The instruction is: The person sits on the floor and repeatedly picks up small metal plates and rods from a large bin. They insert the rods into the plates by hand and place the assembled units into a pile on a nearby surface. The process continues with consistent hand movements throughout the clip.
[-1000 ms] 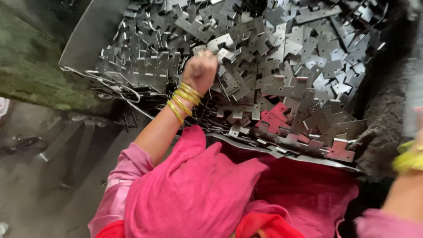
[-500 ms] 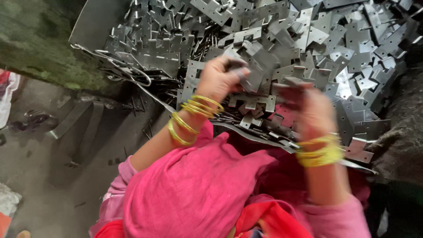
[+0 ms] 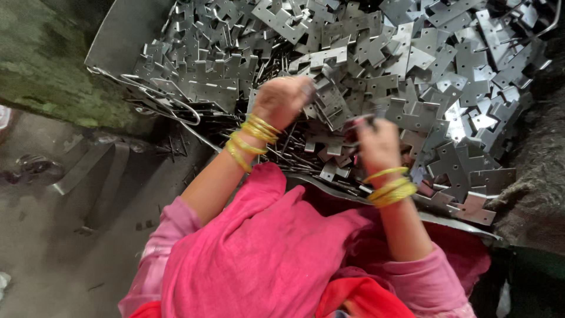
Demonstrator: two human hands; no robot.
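A big heap of grey stamped metal hinge plates (image 3: 424, 65) fills a sheet-metal tray (image 3: 120, 38) in front of me. My left hand (image 3: 282, 99), with yellow bangles on the wrist, is curled shut on one hinge plate (image 3: 331, 101) at the near edge of the heap. My right hand (image 3: 376, 146), also wearing yellow bangles, hovers just right of it, its fingertips pinched on a small dark metal piece (image 3: 365, 121) that is blurred. Thin metal pins (image 3: 294, 144) lie under the plates between my hands.
Bent wire loops (image 3: 170, 112) hang over the tray's left rim. Pink cloth (image 3: 265, 253) covers my lap below the tray. A grey dirty floor (image 3: 65, 235) lies to the left and a dark rough surface (image 3: 532, 171) to the right.
My right hand has come in from the right edge to the heap and now pinches a small piece. My left hand has stayed at the near edge, closing on a plate.
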